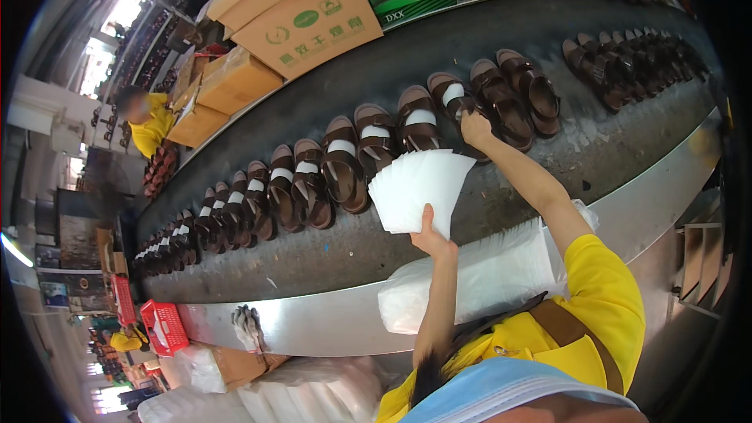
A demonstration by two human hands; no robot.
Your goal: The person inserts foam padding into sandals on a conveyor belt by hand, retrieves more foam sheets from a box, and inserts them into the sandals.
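My left hand (433,239) grips a fanned stack of white sheets (423,188) by its lower end, thumb on top. My right hand (475,128) is at a brown strappy sandal (445,83), fingers closed at its straps; the fingertips are partly hidden. A white sheet (453,94) shows under that sandal's strap. To the left, a long row of sandals (342,172) has white pieces at the straps. Two brown sandals (501,98) just right of my right hand show no white piece.
The sandals stand on a dark conveyor belt (305,266) with a metal edge. A clear plastic bag of white sheets (478,270) lies in front of me. Cardboard boxes (305,23) line the far side. Grey gloves (247,327) and a red basket (163,327) are left. A person (150,127) sits far left.
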